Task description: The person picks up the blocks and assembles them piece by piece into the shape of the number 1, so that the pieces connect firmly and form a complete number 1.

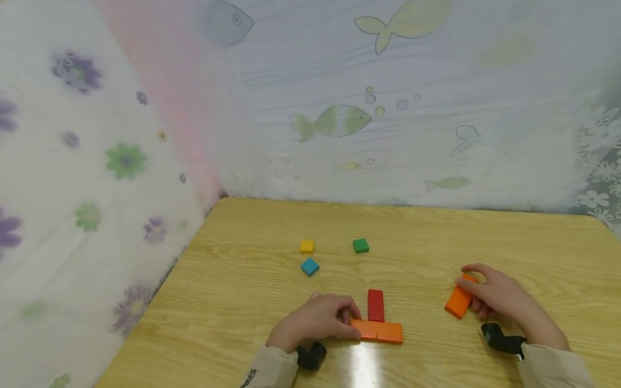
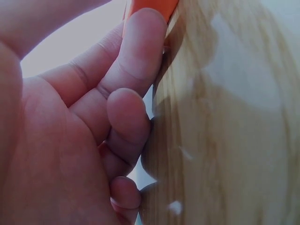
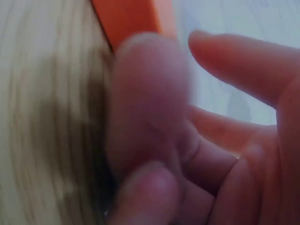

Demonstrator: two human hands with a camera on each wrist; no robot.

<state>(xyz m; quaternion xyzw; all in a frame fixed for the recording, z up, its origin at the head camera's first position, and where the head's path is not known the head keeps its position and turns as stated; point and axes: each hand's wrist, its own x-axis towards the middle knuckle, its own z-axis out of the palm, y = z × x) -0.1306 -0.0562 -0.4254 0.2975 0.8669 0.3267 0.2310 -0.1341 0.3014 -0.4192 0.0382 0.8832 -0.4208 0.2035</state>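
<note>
My left hand (image 1: 320, 322) pinches the left end of an orange block (image 1: 380, 332), which lies crosswise on the table. Behind that block, its near end right at the orange edge, a red block (image 1: 375, 305) lies lengthwise. Further right, my right hand (image 1: 499, 295) holds a second orange block (image 1: 458, 299) by its far end, the block slanting toward the lower left. The left wrist view catches just a corner of the orange block (image 2: 152, 5) beyond curled fingers (image 2: 140, 42). In the right wrist view, a finger covers part of the other orange block (image 3: 129, 18).
Toward the back of the wooden table (image 1: 233, 280) lie three small square blocks: yellow (image 1: 306, 247), blue (image 1: 310, 267) and green (image 1: 361, 246). A fish-patterned curtain (image 1: 412, 151) hangs behind the table and a flowered one (image 1: 97, 188) on the left.
</note>
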